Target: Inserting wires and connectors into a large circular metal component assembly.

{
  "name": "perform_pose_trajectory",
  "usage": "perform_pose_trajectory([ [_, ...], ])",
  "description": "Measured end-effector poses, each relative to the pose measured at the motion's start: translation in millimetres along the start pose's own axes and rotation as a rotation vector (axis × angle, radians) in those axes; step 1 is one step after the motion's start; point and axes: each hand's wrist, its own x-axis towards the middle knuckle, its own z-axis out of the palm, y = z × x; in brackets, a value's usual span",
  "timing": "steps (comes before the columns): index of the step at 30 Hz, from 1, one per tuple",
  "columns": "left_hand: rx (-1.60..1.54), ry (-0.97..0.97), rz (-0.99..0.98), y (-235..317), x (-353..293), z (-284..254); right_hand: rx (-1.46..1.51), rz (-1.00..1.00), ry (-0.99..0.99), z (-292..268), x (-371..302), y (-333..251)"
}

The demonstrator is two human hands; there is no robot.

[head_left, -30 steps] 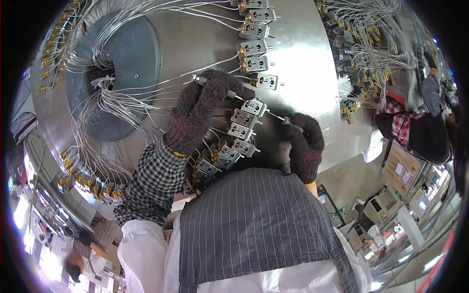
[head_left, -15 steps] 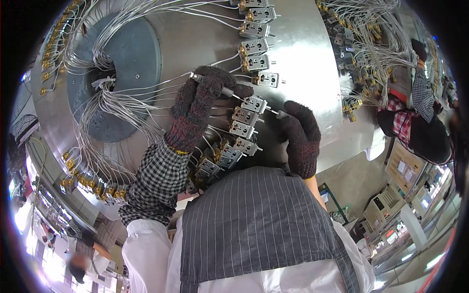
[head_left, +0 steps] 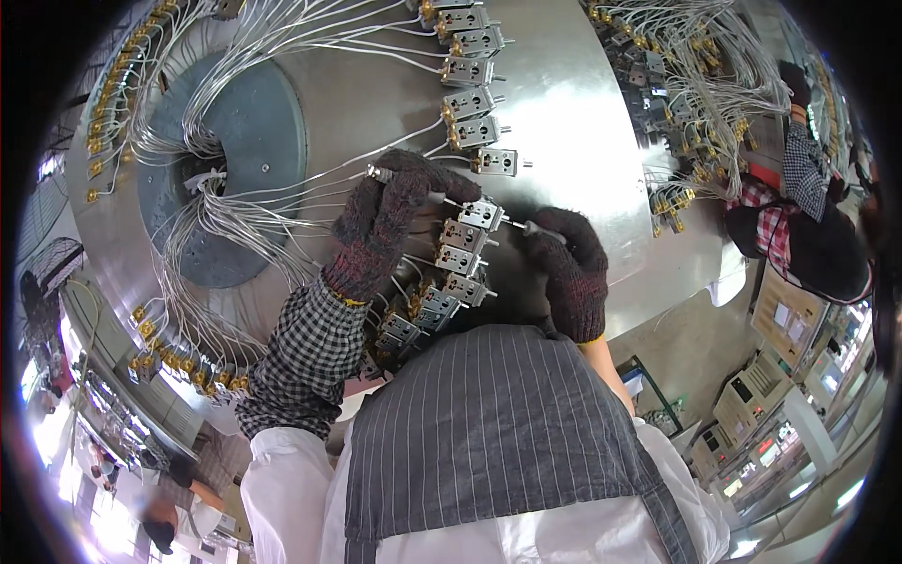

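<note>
Wires [head_left: 225,208] are running in a big bunch through the round hole in a grey ring [head_left: 268,122], and we are seeing the ring on one end of a big shiny drum [head_left: 376,108]. On the drum's side, little metal boxes [head_left: 470,101] are lying in a bent row, with dark holes showing in them. Gold bits [head_left: 445,111] are sitting at the left ends of some of them.

With both hands we are working at one silver box [head_left: 482,214], the top one of the lower group. It is lying between our gloved hands. Our left hand [head_left: 381,226] is holding a silver stick [head_left: 380,174], with its fingers bent closed around it, and the thin tip is pointing at the box's left side. Our right hand [head_left: 571,268] is pinching a grey stick [head_left: 542,231] between finger and thumb, just to the right of the box. A thin rod is joining them, but we are not able to tell where the box's pin is ending.
</note>
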Motion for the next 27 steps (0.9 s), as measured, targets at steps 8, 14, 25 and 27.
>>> perform_pose_trajectory([
  [8,-0.222,0.050,-0.293,3,-8,-5,-0.285,-0.130,-0.151,-3,-3,-8],
  [14,-0.095,0.107,-0.117,5,-6,1,0.139,0.079,-0.225,-11,10,-8],
  [25,0.002,0.121,-0.037,2,-9,2,0.242,0.303,-0.296,-12,16,-9],
  [27,-0.024,0.163,-0.066,-4,-9,-3,0.257,0.277,-0.286,-9,14,-6],
])
